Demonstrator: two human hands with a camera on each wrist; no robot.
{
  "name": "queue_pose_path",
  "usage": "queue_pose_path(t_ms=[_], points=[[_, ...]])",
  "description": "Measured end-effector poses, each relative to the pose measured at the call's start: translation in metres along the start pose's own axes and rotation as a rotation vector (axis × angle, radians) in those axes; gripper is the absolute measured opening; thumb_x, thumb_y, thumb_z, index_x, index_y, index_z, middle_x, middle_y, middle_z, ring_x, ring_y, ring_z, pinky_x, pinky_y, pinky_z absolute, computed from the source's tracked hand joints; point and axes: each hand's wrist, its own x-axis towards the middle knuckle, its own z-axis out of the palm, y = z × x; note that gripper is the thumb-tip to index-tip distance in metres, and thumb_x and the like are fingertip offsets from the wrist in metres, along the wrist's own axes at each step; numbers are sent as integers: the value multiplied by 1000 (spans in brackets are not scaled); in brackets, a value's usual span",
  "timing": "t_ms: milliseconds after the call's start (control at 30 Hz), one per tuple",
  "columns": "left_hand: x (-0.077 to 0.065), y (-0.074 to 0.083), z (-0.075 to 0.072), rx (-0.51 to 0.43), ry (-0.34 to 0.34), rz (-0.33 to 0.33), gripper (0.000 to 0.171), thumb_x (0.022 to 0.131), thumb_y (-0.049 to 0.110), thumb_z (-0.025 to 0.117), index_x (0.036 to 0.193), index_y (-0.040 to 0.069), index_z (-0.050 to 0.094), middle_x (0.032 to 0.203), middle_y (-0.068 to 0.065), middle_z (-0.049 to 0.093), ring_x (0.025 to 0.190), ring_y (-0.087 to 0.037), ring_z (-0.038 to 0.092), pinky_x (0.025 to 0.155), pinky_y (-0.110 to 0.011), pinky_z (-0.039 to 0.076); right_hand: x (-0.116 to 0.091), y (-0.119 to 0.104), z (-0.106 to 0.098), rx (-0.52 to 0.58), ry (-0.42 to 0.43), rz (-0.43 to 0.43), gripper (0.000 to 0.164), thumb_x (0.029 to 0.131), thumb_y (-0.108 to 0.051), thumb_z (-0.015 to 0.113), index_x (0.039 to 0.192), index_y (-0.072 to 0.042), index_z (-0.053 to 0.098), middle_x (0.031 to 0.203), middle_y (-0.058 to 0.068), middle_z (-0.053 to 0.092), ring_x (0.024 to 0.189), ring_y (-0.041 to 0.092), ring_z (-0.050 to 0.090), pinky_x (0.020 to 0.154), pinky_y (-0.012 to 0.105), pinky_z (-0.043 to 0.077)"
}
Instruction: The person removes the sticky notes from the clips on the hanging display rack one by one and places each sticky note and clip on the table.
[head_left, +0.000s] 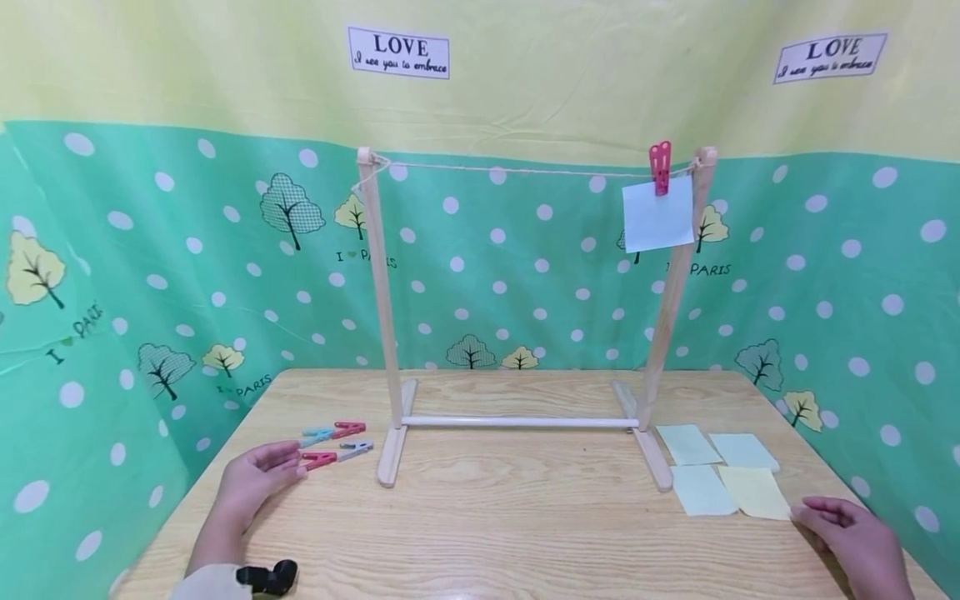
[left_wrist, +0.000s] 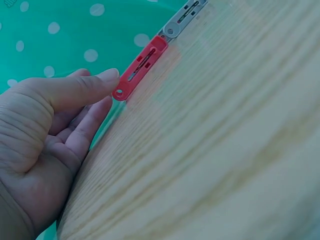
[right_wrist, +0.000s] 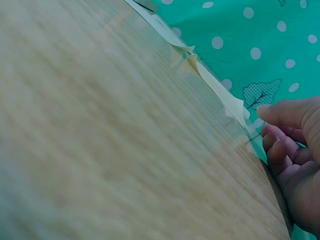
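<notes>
At the left of the table, my left hand point(head_left: 258, 479) has its thumb and fingers at the near end of a red clothespin point(left_wrist: 142, 67) and pinches its tip. The clothespin lies flat, in line with a grey clothespin point(head_left: 356, 450). Just behind them lie a light blue clothespin point(head_left: 317, 435) and another red one point(head_left: 348, 429). On the right, my right hand point(head_left: 858, 533) is loosely curled, thumb tip close by the corner of a pale yellow sticky note point(head_left: 753, 490). In the right wrist view a small gap shows between thumb and note point(right_wrist: 220, 90).
A wooden frame point(head_left: 386, 308) stands mid-table, a string point(head_left: 510, 170) tied across its top. A pink clothespin point(head_left: 660, 167) holds a pale blue note point(head_left: 658, 215) near the right post. Three pale notes point(head_left: 703, 490) lie beside the yellow one. A dotted curtain point(head_left: 495, 250) hangs behind.
</notes>
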Motion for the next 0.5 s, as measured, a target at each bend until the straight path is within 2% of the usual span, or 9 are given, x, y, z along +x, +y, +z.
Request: queue_pose_path(t_ms=[133, 300, 400, 500], points=[[0, 0, 0, -62, 21, 4, 68, 82, 23, 81, 136, -5, 52, 122, -13, 66, 92, 7, 62, 79, -8, 48, -1, -1, 0, 47, 4, 0, 62, 87, -40, 72, 123, 7, 57, 80, -14, 62, 66, 3, 55, 57, 26, 53], [-1, 0, 0, -165, 58, 20, 69, 79, 20, 83, 135, -6, 52, 109, 6, 71, 91, 6, 63, 79, -12, 52, -3, -3, 0, 127, 13, 17, 50, 90, -34, 71, 121, 5, 59, 77, -17, 59, 66, 3, 56, 58, 27, 54], [-3, 1, 0, -212, 67, 29, 67, 79, 18, 83, 134, -5, 53, 105, 15, 70, 91, 5, 64, 78, -13, 53, -3, -4, 0, 163, 8, 41, 42, 91, -32, 70, 117, -1, 63, 77, -19, 58, 67, 2, 57, 59, 27, 55], [-4, 4, -1, -242, 64, 31, 65, 80, 19, 82, 134, -1, 54, 105, 18, 69, 91, 5, 64, 77, -13, 52, -3, -4, 0, 200, 6, 51, 34, 91, -33, 69, 113, -7, 65, 77, -20, 58, 69, 4, 57, 59, 28, 55]])
